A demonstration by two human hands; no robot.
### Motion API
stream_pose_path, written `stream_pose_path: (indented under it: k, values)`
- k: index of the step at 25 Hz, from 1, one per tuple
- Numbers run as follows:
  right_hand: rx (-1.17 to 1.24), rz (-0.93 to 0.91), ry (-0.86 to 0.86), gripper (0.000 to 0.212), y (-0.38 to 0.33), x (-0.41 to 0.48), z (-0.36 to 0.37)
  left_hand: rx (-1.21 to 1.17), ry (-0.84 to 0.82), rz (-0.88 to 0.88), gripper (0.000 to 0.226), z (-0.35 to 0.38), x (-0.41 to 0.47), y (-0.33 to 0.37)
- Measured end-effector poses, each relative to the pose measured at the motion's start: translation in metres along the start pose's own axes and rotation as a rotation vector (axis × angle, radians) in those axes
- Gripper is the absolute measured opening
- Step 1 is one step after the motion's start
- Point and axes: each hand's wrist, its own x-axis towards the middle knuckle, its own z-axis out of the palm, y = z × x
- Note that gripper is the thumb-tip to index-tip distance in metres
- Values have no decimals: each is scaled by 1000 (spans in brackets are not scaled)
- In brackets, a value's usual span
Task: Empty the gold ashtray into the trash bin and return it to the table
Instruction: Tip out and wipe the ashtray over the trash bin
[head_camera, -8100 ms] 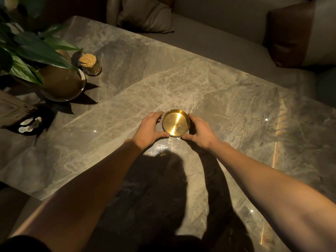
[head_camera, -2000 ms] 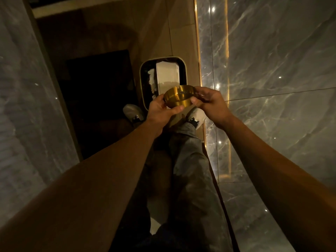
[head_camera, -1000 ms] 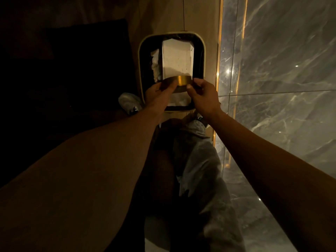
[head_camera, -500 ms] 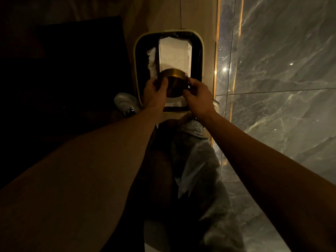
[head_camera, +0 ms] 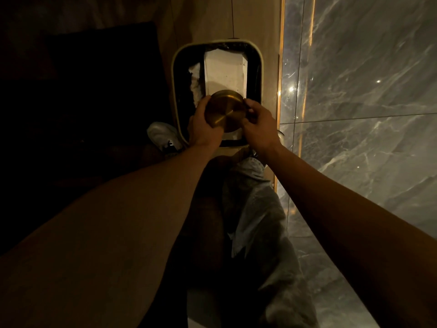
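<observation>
We find the left hand (head_camera: 203,125) and the right hand (head_camera: 259,124) both clamped on the gold ashtray (head_camera: 225,111), one at each side of its rim. The ashtray is turned over, its flat underside facing the camera and its mouth facing down. It hangs directly above the open trash bin (head_camera: 175,91), over the near part of the opening, apart from the rim. Inside the bin lie a pale box (head_camera: 224,67) and some crumpled paper (head_camera: 195,79). Whether any ash is falling is too dark to tell. A shoe (head_camera: 160,136) stands just beside the bin on the floor.

We judge the emptying step to be in hand and near its end. The next move calls for turning the ashtray upright without dropping it and carrying it back to the surface, which is out of view here.

Against the frame one second ago, the ashtray showed only its side wall, half tipped; it now stands fully inverted. Half a second ago it sat slightly higher over the pale box.
</observation>
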Motion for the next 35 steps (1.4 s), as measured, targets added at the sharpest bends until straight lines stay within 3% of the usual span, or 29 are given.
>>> stream_pose_path:
  k: [4,10,14,26,32,35]
  values:
    - [53,-8,9,29,-1,-2,-1,94,17,25,78,2,-2,5]
    - [77,54,31,46,-6,2,-6,289,-73,275,106,-7,-4,4]
    - [65,31,-14,41,-12,3,-10,476,-96,328,119,-9,0,3]
    - [1,-27,-81,31,-5,6,-21,754,-16,463,110,-6,7,2]
    - [-129,-200,-39,29,-1,5,-22,695,-109,478,115,-9,9,9]
    - [-324,-229,-112,37,1,6,-20,665,-131,477,111,-11,10,10]
